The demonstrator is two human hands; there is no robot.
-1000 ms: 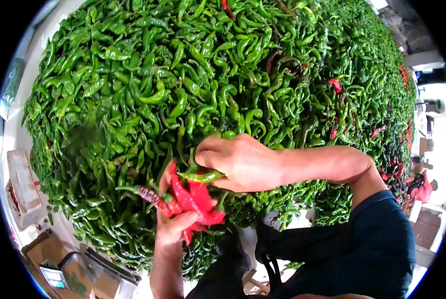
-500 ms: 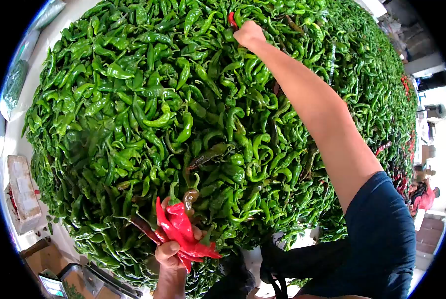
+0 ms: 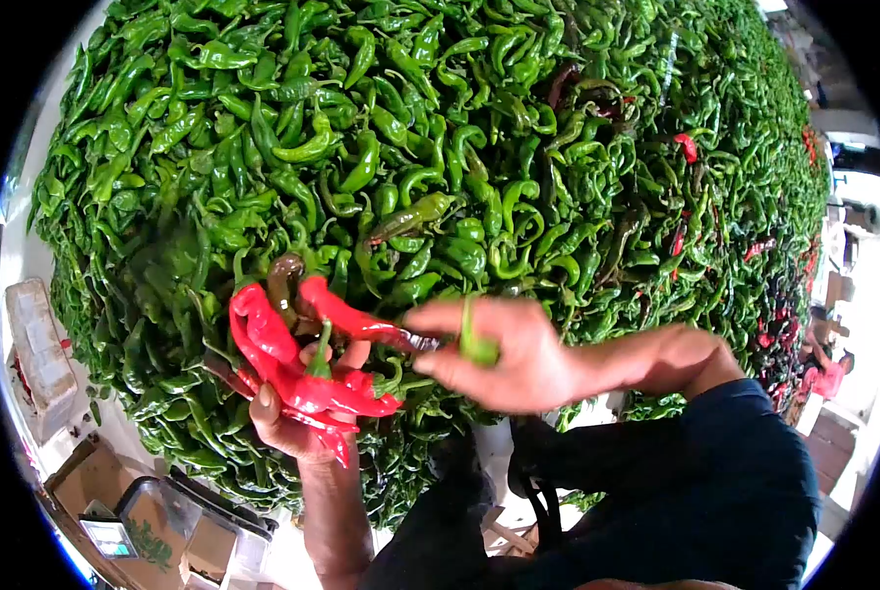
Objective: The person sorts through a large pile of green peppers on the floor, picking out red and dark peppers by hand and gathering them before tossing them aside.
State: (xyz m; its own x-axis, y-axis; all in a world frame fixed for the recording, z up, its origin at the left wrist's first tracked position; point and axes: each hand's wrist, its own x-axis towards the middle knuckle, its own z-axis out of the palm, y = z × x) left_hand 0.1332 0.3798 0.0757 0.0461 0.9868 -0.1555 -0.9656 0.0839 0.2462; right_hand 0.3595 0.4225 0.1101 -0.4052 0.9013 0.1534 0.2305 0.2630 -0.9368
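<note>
Red peppers (image 3: 266,332) are clutched in a bunch by the left hand (image 3: 292,431); between the hands — held apart over the green heap (image 3: 361,162) — a single red pepper (image 3: 346,317) is pinched at its dark end by the right hand (image 3: 507,356).

Cardbd box (image 3: 78,482) (open), lwr L.

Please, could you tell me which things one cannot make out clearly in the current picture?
- Head view: the exact number of red peppers in the left hand; they overlap one another.
- Head view: the exact outline of the right hand; blur softens it.
- Head view: the far end of the pepper heap; the picture's top edge cuts it off.
- Head view: any text on the small screen; too small.
</note>
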